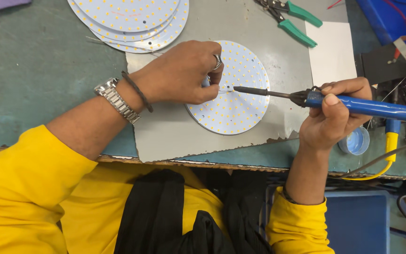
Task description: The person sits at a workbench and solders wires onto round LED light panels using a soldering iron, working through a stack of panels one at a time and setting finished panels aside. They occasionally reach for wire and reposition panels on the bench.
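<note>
Right hand (333, 115) is closed around one blue-handled soldering iron (353, 104), its tip touching the single round white LED board (233, 101) lying on a grey mat (175, 134). Left hand (183, 71), fingers curled, pinches something small against that board. Several more boards sit in one stack (132, 21); one pair of green-handled pliers (294, 21) lies nearby.

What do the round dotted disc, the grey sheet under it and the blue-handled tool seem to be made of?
The round disc looks like a rigid white-coated circuit board, matte, studded with small yellow chips. The grey sheet seems to be thick card or fibreboard: dull, with a ragged, frayed front edge. The soldering iron has a glossy blue plastic handle and a dark metal tip, held in the right hand.
</note>
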A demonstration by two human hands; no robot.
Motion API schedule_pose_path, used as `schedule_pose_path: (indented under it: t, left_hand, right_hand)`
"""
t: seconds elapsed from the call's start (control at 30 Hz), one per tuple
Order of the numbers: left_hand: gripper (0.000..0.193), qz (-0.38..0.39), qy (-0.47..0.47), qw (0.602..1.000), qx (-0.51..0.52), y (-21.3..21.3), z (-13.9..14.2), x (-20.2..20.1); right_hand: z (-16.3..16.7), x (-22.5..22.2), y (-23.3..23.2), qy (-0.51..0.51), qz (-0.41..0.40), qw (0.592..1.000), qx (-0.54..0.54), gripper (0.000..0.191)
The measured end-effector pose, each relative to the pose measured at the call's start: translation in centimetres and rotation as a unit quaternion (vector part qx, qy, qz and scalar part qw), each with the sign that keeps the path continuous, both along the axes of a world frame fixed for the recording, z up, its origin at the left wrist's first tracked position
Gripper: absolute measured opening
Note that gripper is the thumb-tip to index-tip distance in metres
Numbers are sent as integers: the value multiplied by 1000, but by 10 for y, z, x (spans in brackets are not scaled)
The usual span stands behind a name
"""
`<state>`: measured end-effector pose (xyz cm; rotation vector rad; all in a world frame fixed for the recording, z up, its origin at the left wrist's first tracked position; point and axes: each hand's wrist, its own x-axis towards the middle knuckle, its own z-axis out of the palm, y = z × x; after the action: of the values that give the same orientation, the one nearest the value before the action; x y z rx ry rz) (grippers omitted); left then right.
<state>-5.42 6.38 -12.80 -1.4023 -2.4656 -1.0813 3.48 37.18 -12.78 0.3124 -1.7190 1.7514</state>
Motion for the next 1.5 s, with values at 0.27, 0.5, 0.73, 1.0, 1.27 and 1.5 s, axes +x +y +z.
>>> schedule_pose_path:
  t: [0.27,0.5,0.73,1.0,1.27,1.5]
  left_hand:
    - [14,0,17,1000,2,-1,0,-1]
    - [15,0,14,1000,-8,1,0,-1]
    - [15,0,10,1000,-11,1,2,-1]
    - [14,-6,2,1000,-7,1,3,0]
    - [15,-5,5,1000,-11,1,4,0]
    - [15,-8,-9,1000,-3,4,2,0]
  right_hand:
    - [-7,-3,4,21,26,999,9,24]
    - [-3,-2,1,-1,18,1000,17,24]
    - [-11,-4,9,14,25,999,25,22]
    - [-9,-5,8,6,28,1000,12,20]
    - [5,-3,-5,-15,35,999,14,22]
    - [4,-3,-4,-15,30,999,30,24]
